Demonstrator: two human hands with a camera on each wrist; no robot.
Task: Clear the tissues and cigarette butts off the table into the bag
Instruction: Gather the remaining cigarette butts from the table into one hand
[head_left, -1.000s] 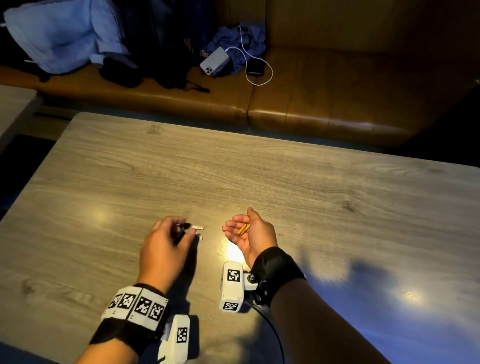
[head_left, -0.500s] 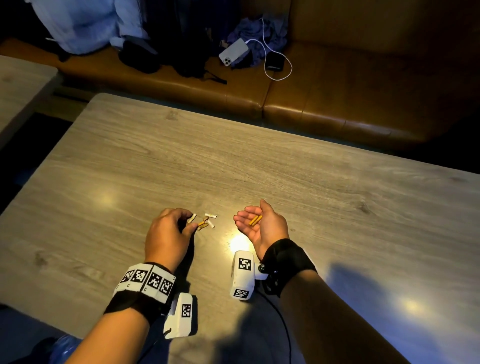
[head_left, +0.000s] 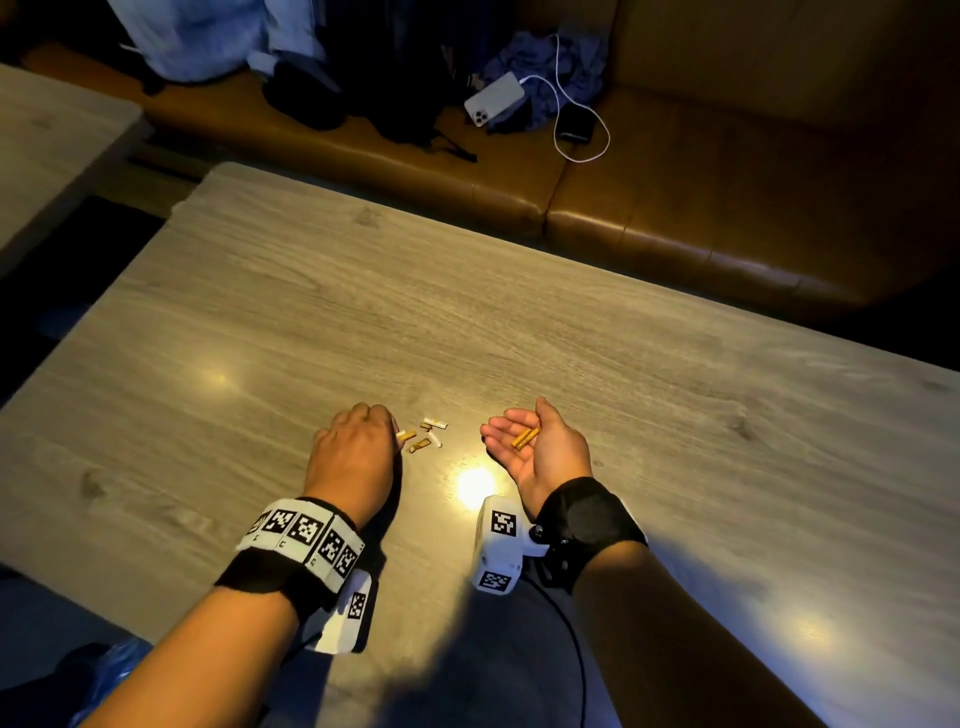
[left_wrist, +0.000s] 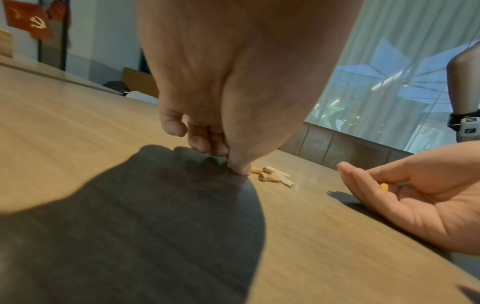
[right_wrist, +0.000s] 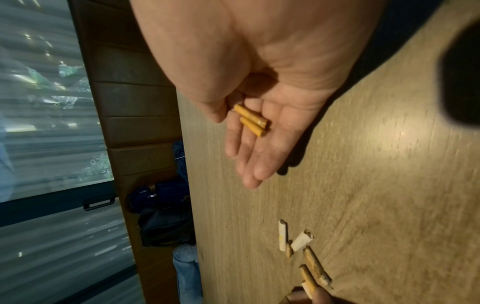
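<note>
Left hand (head_left: 353, 457) curled, fingertips apparently pinching one cigarette butt (head_left: 407, 435) on the table (head_left: 675, 415). Right hand (head_left: 540, 449) flat open, palm up, carrying two butts (head_left: 524, 437).

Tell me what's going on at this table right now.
A person is picking cigarette butts off the wooden table. The right hand lies palm up with straight fingers, two orange butts resting in it. The left hand, knuckles up, pinches one butt at the edge of a small pile of loose butts on the table between the hands. No bag or tissues can be made out.
</note>
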